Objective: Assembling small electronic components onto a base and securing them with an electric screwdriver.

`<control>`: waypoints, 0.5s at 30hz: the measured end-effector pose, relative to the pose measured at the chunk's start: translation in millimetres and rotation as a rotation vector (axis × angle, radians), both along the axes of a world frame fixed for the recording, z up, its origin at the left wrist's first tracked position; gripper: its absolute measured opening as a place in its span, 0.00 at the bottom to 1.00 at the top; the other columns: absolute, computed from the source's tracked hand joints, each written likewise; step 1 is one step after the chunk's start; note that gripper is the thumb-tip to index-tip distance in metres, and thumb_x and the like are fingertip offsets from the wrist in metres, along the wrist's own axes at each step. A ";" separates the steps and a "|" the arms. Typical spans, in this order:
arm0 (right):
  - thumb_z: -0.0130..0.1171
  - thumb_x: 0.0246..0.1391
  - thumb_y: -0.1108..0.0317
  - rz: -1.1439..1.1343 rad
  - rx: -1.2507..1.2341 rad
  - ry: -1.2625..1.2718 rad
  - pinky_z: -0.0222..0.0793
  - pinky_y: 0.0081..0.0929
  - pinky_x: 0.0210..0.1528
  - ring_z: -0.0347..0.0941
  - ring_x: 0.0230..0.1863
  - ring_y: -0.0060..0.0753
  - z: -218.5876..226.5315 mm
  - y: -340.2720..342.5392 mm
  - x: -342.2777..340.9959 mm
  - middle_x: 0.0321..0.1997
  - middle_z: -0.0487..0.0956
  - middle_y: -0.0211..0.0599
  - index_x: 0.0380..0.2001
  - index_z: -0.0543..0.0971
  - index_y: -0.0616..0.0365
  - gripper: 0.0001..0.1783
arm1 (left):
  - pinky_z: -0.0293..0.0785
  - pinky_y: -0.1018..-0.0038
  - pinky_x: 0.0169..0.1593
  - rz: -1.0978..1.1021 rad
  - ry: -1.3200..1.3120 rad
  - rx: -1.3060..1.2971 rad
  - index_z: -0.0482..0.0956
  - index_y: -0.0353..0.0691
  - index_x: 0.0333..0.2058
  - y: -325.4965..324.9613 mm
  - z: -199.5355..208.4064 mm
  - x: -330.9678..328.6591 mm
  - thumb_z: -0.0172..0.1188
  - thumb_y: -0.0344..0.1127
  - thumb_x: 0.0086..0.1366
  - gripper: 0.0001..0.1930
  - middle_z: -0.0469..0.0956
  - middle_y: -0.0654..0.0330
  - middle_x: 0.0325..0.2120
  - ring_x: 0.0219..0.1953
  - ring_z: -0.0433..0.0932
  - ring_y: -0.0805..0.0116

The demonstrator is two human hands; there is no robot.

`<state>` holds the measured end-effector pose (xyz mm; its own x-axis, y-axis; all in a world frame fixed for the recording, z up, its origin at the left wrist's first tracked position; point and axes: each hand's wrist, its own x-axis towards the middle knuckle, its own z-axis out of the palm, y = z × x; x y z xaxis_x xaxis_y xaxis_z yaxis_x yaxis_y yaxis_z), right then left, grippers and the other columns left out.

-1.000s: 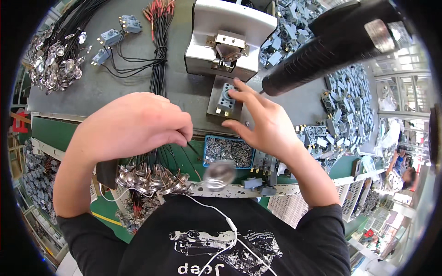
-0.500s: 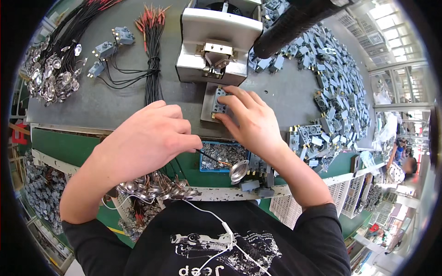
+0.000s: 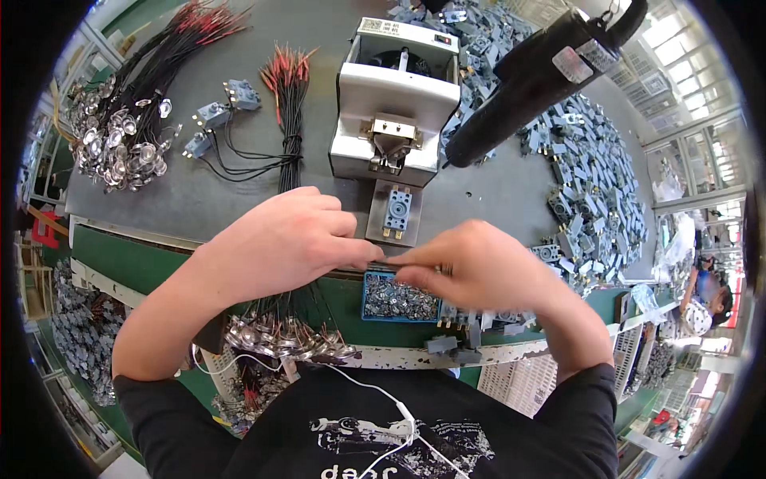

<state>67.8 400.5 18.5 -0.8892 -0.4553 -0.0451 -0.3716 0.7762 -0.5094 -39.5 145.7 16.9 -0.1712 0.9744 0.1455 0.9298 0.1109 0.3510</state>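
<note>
My left hand [image 3: 307, 235] is closed, its thumb and forefinger pinching a black wire. Facing it, my right hand [image 3: 479, 267] is slightly blurred and pinches at the same wire, so only a short dark stretch shows between the fingertips. Just beyond them, a grey switch-like block [image 3: 397, 209] with brass terminals lies on a small metal plate [image 3: 377, 219]. That plate sits before a white bench machine [image 3: 391, 96] with a metal clamp head. Below my fingers is a blue tray [image 3: 365, 307] of small metal parts [image 3: 403, 297].
Many grey blocks [image 3: 594, 184] are heaped on the right. A black tube [image 3: 511, 100] slants over the table. Black wires with red tips [image 3: 287, 88], wired blocks [image 3: 214, 114] and metal cups [image 3: 120, 144] lie left; more cups [image 3: 279, 339] hang at the front edge.
My right hand has let go of the grey block and moved down and right to the wire at my left fingertips. The block stays on the plate. The whole view has shifted.
</note>
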 end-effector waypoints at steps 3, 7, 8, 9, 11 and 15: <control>0.70 0.56 0.67 -0.039 -0.205 0.261 0.72 0.31 0.27 0.76 0.24 0.38 -13.9 -6.1 3.0 0.29 0.81 0.35 0.46 0.87 0.50 0.14 | 0.70 0.67 0.40 0.048 -0.014 0.033 0.84 0.52 0.47 3.6 -0.5 -2.7 0.65 0.34 0.58 0.16 0.71 0.66 0.24 0.31 0.74 0.64; 0.70 0.57 0.68 -0.079 0.053 0.455 0.72 0.29 0.28 0.77 0.26 0.35 -14.3 -12.8 1.2 0.30 0.81 0.33 0.47 0.87 0.51 0.14 | 0.75 0.63 0.39 0.086 -0.011 0.048 0.82 0.48 0.44 -0.6 -7.1 -7.8 0.60 0.31 0.62 0.12 0.79 0.61 0.26 0.32 0.80 0.59; 0.70 0.57 0.68 -0.161 -0.079 -0.129 0.70 0.26 0.28 0.76 0.26 0.31 -13.8 -11.6 -7.3 0.31 0.82 0.32 0.49 0.87 0.51 0.15 | 0.75 0.63 0.39 0.084 -0.027 0.046 0.82 0.48 0.44 -0.5 -7.9 -4.1 0.60 0.31 0.62 0.12 0.79 0.61 0.26 0.32 0.80 0.59; 0.70 0.58 0.68 -0.237 -0.206 -0.717 0.69 0.24 0.27 0.76 0.26 0.27 -15.2 -12.2 -13.0 0.31 0.82 0.31 0.50 0.86 0.51 0.16 | 0.76 0.61 0.38 0.145 -0.126 -0.106 0.82 0.46 0.45 -0.8 -9.6 -0.1 0.59 0.31 0.62 0.12 0.81 0.59 0.28 0.33 0.82 0.57; 0.69 0.59 0.69 -0.254 -0.099 -0.612 0.70 0.22 0.29 0.76 0.29 0.21 -26.8 -9.1 -7.1 0.34 0.84 0.30 0.55 0.83 0.53 0.20 | 0.77 0.60 0.37 0.188 -0.239 -0.244 0.81 0.45 0.46 2.5 -14.3 0.7 0.58 0.30 0.63 0.13 0.83 0.56 0.30 0.34 0.83 0.54; 0.68 0.56 0.78 -0.328 -0.551 0.011 0.78 0.29 0.39 0.79 0.37 0.29 -45.3 -8.2 22.3 0.41 0.84 0.39 0.59 0.80 0.56 0.26 | 0.77 0.61 0.36 0.322 -0.335 -0.087 0.83 0.41 0.46 3.5 -20.7 6.1 0.60 0.24 0.59 0.16 0.83 0.55 0.31 0.31 0.82 0.53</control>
<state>90.1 392.4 -26.8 -0.9853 -0.1132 0.1279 -0.1668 0.4759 -0.8635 -33.4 149.2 -3.8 -0.4906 0.8700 -0.0493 0.6803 0.4177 0.6022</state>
